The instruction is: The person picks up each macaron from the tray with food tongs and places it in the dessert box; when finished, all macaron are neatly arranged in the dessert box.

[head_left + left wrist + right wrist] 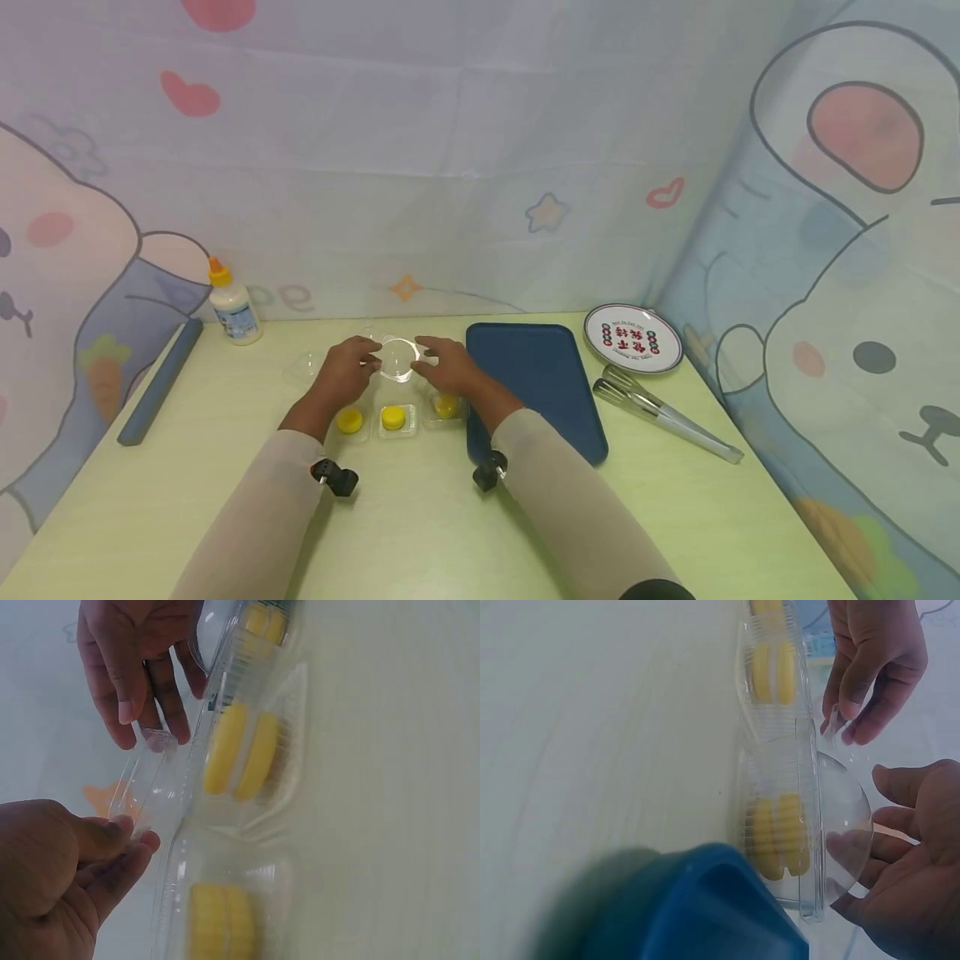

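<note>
A clear domed plastic lid point(397, 358) lies between my two hands, behind a row of small clear boxes. My left hand point(347, 371) pinches the lid's edge between thumb and fingers, as the left wrist view shows. On its other side is my right hand point(448, 365), thumb and fingers spread and loosely bent; whether they touch the lid is unclear. Yellow macarons sit in the left box point(349, 420), the middle box point(393, 417) and the right box point(446, 406). In the right wrist view, a clear dome point(847, 817) partly covers my right fingers.
A dark blue tray point(536, 383) lies right of the boxes, under my right forearm. Beyond it are a printed plate point(633, 337) and metal tongs point(667, 417). At the left stand a glue bottle point(236, 308) and a blue-grey bar point(161, 383). A printed curtain hangs behind.
</note>
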Demonstrator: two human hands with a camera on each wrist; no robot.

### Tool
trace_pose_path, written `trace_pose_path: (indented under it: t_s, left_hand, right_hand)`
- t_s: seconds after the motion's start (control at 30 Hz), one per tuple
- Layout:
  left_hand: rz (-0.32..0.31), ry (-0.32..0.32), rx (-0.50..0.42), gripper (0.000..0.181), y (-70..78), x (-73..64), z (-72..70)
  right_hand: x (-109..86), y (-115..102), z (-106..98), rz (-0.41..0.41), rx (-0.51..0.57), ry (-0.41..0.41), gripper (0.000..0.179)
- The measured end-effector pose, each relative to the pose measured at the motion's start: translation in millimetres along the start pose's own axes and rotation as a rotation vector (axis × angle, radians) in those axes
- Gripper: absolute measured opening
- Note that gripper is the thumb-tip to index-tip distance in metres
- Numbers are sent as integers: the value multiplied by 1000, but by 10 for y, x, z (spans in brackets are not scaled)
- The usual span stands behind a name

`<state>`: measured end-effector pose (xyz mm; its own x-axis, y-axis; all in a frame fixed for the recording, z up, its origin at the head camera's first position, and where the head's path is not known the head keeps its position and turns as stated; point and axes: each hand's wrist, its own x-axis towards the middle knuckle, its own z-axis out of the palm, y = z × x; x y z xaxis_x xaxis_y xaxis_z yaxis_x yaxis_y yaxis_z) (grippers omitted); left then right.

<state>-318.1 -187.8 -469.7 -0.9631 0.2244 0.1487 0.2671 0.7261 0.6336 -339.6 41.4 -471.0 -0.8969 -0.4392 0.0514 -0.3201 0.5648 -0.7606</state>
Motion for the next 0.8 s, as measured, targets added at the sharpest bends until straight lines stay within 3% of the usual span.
trace_pose_path:
  t_s: [0.4,0.6,0.8]
  left_hand:
    - [-29,42,-120,43,57,-48,36]
    - [14,108,-155,41,86,-94,3]
    - [61,129,-261,55,65,-131,-37]
  right_hand:
    - [-19,-18,-13,-32,51,71,63]
    - [-31,-47,-31,-56,106,97,62]
    - [-56,-45,-47,-62,118,105,55]
